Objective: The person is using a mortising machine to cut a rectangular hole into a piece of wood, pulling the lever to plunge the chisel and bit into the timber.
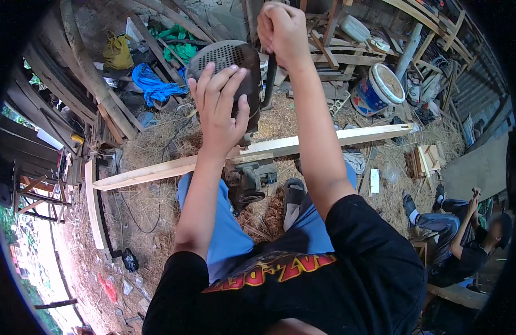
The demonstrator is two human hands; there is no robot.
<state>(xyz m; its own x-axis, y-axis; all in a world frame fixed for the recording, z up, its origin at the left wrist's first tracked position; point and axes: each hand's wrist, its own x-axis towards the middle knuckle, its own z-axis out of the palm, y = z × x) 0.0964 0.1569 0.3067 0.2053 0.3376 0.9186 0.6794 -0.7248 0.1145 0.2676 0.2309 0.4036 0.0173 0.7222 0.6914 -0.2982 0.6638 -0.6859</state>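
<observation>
Left fingers spread over machine head; right fingers clamped on dark lever

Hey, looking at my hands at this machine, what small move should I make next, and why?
Perhaps ease the dark metal lever gently toward you: your right hand grips it, your left hand is at the dark machine head with the grey perforated plate, and the long, pale wooden beam lies beneath that head.
</observation>
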